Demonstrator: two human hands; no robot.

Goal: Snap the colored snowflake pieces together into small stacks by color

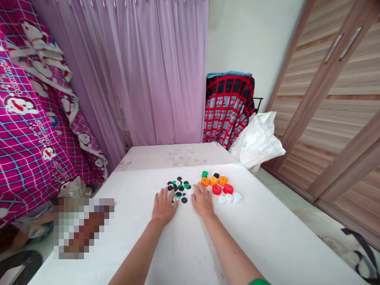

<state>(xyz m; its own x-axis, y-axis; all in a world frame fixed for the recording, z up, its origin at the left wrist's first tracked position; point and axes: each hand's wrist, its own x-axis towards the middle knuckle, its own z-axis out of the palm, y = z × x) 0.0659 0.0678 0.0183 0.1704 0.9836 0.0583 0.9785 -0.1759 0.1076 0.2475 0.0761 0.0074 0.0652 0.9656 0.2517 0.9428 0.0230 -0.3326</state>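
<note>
My left hand (164, 206) lies flat on the white table, fingers spread, at the left side of a loose heap of small notched plastic discs. My right hand (203, 201) rests at the heap's right side, palm down with its fingers stretched out. The heap mixes black discs (184, 200), green discs (186, 185) and white ones. Just right of my right hand stand grouped discs by colour: orange stacks (213, 181), red stacks (228, 189), white stacks (228, 197), a green stack (204, 174) and a black stack (216, 175).
The white tabletop (127, 237) reaches back to a purple curtain (166, 79). A white plastic bag (258, 138) stands past the far right corner. Wooden wardrobe doors (332, 118) are on the right. A pixelated patch (86, 229) covers something at the left edge.
</note>
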